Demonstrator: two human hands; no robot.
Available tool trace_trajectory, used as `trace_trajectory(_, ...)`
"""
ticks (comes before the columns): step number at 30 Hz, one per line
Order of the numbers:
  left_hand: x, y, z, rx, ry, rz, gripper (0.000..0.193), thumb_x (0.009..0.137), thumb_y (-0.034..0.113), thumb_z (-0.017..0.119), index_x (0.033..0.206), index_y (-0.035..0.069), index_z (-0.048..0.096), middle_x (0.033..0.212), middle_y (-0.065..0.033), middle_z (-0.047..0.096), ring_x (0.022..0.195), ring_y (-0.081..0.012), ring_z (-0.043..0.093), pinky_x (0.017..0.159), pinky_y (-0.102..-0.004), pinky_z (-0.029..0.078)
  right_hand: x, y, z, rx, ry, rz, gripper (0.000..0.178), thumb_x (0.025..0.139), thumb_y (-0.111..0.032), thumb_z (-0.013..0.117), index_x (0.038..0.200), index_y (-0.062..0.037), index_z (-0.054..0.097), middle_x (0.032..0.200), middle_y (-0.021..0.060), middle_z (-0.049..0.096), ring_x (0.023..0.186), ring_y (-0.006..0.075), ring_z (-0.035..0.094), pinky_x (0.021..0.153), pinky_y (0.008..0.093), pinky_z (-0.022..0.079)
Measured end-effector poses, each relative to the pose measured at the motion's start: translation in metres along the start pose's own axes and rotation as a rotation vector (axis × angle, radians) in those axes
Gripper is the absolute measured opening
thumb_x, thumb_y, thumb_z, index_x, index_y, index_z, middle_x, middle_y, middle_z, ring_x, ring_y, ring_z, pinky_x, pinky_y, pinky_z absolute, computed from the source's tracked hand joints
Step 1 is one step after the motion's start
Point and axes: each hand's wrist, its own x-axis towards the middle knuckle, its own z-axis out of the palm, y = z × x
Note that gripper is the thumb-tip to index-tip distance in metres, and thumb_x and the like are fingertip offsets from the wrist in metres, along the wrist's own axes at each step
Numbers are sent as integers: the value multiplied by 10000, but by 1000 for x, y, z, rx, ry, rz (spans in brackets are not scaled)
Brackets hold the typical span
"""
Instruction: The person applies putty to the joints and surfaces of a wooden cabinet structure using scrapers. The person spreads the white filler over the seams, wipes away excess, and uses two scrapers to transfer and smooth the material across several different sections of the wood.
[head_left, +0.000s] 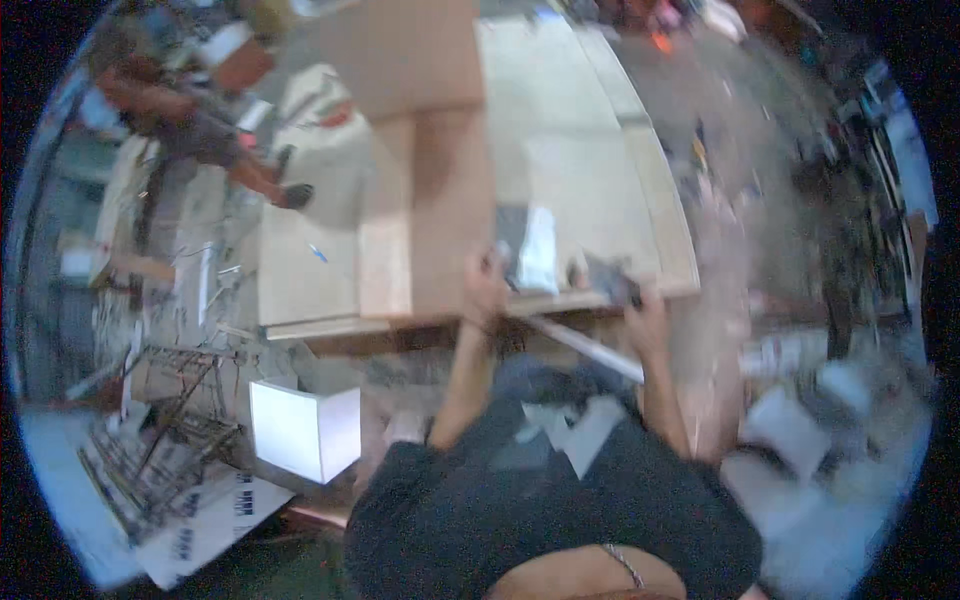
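My left hand (485, 290) is at the near edge of a pale board-topped table (570, 150), its fingers curled and blurred. Whatever it grips is hidden. Just beside its fingertips lies a shiny pale strip (540, 250) with a dark grey part along its left side. My right hand (648, 315) is closed on a dark grey flat piece (608, 280), held over the table edge; blur hides its exact kind. Between and below my hands, a long white bar (585, 347) slants down to the right.
Brown cardboard (425, 60) stretches across the table's middle. A small blue stick-shaped thing (318, 253) lies left of it. Another person's arm (260, 180) reaches in at far left. Below are a bright white box (305, 430) and a thin metal frame (180, 440).
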Motion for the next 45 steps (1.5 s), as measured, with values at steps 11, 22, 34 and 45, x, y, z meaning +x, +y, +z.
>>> trace_trajectory(11, -16, 35, 38, 207, -238, 141, 160, 836, 147, 515, 878, -4, 550, 680, 3, 554, 583, -19, 466, 494, -164, 368, -19, -13, -31, 133, 36, -300, 531, 561, 122, 434, 1026, -81, 589, 993, 117, 583, 921, 227, 548, 788, 277, 424)
trace_trajectory(22, -53, 7, 109, 625, -219, 329, 250, 840, 232, 493, 859, -12, 538, 558, -54, 522, 502, -112, 482, 459, -291, 385, -44, 52, -57, 101, 38, -400, 415, 616, 24, 508, 979, -147, 614, 877, 80, 605, 835, 248, 562, 717, 324, 461)
trace_trajectory(34, -71, 11, 80, 818, 120, 427, 252, 871, 181, 408, 1013, -16, 470, 825, -118, 543, 760, -188, 521, 646, -344, 421, -63, 86, -24, 163, -362, -468, 327, 649, -5, 553, 945, -132, 611, 947, 68, 595, 885, 240, 559, 758, 331, 458)
trace_trajectory(45, -79, -34, -102, 326, 699, 79, 372, 892, 215, 391, 1144, -59, 396, 1055, -150, 478, 918, -194, 466, 787, -306, 388, -62, 111, 46, 166, -401, -322, 470, 592, 85, 480, 993, -131, 597, 944, 107, 595, 892, 261, 554, 789, 339, 443)
